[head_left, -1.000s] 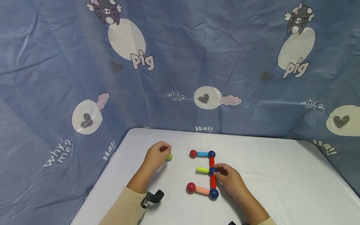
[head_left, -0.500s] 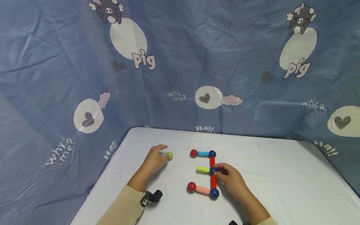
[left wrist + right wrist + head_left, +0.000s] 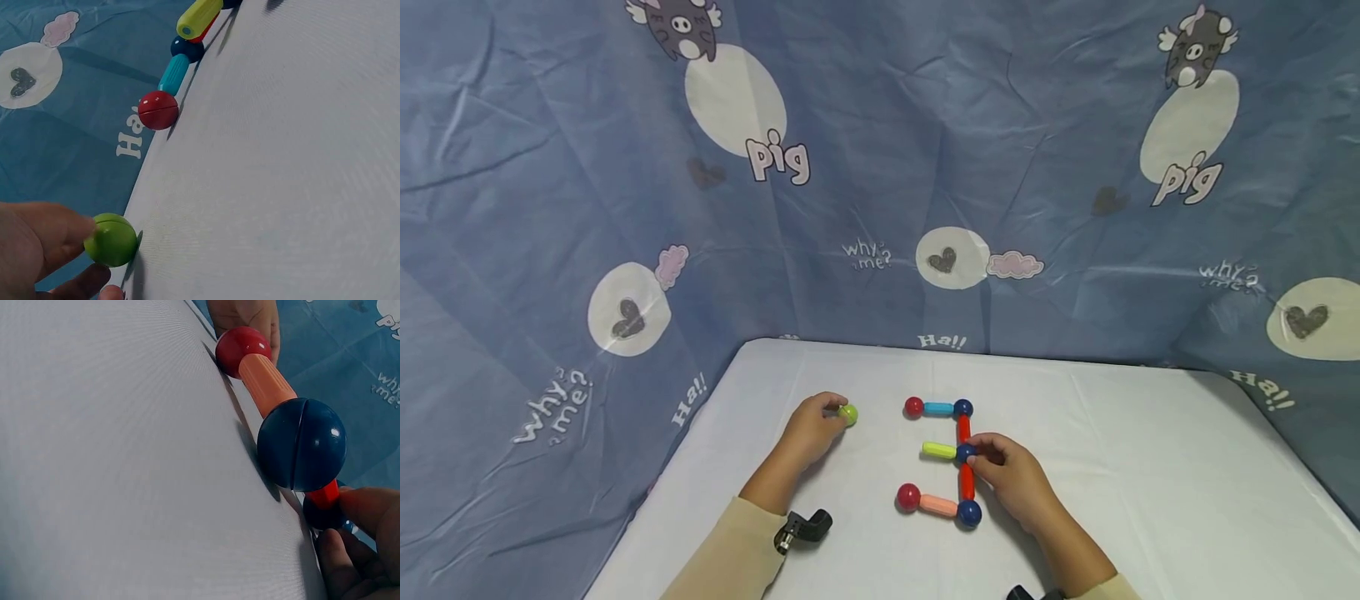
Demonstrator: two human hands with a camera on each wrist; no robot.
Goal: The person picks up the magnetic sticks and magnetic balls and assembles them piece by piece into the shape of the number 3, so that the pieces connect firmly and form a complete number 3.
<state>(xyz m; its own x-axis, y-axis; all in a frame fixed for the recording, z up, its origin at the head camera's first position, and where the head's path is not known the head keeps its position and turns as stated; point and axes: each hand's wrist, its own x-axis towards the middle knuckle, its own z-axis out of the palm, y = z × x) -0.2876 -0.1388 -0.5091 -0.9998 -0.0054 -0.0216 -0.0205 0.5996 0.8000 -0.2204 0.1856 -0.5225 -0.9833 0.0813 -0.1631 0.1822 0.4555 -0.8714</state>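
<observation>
In the head view my left hand pinches a green ball between thumb and fingers on the white table. The left wrist view shows the thumb against the green ball. My right hand grips the middle dark blue ball of an E-shaped figure of rods and balls. Two red rods join that ball to the far blue ball and the near blue ball. A yellow-green rod sticks out leftward from the middle, its left end bare.
The far arm is a light blue rod tipped with a red ball. The near arm is an orange-pink rod ending in another red ball. Behind the table hangs a blue printed cloth.
The left fingers, first over the green ball, spread apart with the index finger lifted, then came together round the ball. The right hand and the figure have stayed put.
</observation>
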